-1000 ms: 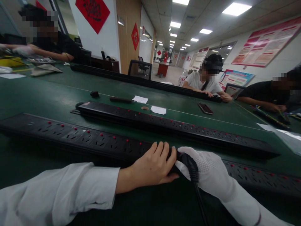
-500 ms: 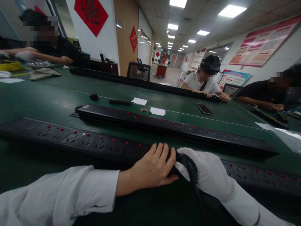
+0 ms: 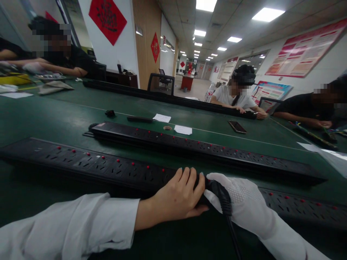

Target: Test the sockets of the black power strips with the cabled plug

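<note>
A long black power strip (image 3: 89, 164) with red indicator dots lies across the green table in front of me. My left hand (image 3: 179, 195), ungloved, is wrapped over the strip near its middle, fingers on the far side and thumb on the near side. Just right of it, my right hand (image 3: 238, 196) in a white dotted glove is closed round a black power plug (image 3: 221, 193). The plug is against the strip's top face; its prongs are hidden, so how far it sits in a socket does not show. Its cord (image 3: 233, 234) hangs down toward me.
A second black power strip (image 3: 189, 146) lies just beyond. Farther off are paper slips (image 3: 183, 130), a phone (image 3: 237, 126), a small black part (image 3: 110, 113) and a long black bar (image 3: 173, 98). Co-workers sit at the far side, left (image 3: 78, 61) and right (image 3: 295, 104).
The whole view has shifted slightly, so everything appears a little lower and to the right. Both hands keep the same hold on the strip and the plug.
</note>
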`<state>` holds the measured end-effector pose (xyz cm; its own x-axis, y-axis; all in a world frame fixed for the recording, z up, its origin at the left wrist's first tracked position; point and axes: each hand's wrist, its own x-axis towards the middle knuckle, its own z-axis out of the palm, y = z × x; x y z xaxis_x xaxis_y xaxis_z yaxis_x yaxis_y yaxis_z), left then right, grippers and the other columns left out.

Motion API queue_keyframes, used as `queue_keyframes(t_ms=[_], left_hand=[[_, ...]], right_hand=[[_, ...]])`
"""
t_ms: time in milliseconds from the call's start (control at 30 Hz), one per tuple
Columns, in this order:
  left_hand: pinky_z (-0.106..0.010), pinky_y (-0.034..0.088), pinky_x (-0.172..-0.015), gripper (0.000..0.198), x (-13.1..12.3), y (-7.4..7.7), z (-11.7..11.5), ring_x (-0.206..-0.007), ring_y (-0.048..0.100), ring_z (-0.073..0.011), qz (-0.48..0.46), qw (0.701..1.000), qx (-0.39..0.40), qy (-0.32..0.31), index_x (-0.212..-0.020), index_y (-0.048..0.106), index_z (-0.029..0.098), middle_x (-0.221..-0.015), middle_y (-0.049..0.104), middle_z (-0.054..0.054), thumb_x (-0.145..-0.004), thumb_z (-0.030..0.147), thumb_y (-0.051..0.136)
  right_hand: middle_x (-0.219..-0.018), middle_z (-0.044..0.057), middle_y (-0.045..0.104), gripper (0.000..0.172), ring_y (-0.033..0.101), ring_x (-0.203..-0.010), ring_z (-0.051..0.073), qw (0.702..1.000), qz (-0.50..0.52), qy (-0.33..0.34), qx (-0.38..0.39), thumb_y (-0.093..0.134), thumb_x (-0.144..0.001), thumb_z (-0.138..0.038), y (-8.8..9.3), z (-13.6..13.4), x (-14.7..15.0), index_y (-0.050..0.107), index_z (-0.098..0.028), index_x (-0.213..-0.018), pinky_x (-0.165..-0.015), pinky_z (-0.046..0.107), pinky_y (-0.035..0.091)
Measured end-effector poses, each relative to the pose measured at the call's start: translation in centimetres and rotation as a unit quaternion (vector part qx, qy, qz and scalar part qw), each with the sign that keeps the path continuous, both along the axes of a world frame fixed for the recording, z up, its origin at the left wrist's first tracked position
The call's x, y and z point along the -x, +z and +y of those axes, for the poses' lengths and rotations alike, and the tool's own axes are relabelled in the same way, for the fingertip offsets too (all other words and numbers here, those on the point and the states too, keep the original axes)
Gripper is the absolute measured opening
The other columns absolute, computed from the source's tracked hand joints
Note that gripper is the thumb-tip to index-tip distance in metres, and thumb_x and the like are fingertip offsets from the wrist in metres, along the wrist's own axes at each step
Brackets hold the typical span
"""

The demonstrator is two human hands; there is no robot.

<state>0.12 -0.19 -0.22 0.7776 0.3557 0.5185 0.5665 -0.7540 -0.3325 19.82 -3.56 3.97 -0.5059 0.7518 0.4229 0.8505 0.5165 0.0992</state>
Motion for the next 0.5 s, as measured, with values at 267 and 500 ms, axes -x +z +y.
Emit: queue_keyframes(t_ms=[267,500], left_hand=[[-0.041,0.045,-0.079,0.063,0.06,0.04,-0.03,-0.099,0.056,-0.0323,-0.001,1.000,0.001,-0.003,-0.121,0.045,0.004,-0.110,0.056,-0.021,-0.089,0.055,0.024],[-0.041,0.045,-0.079,0.063,0.08,0.05,-0.02,-0.099,0.056,-0.0322,-0.004,1.000,-0.002,-0.003,-0.121,0.045,0.005,-0.110,0.057,-0.021,-0.089,0.055,0.024]], right_hand=[[-0.082,0.001,0.066,0.028,0.063,-0.068,0.014,1.000,0.005,-0.008,0.002,0.052,-0.083,-0.041,-0.31,-0.02,-0.14,0.053,-0.022,-0.104,-0.061,0.025,0.044],[-0.086,0.000,0.066,0.031,0.063,-0.071,0.014,1.000,0.017,-0.004,0.013,0.053,-0.082,-0.041,-0.20,-0.08,-0.22,0.050,-0.023,-0.108,-0.062,0.025,0.044]])
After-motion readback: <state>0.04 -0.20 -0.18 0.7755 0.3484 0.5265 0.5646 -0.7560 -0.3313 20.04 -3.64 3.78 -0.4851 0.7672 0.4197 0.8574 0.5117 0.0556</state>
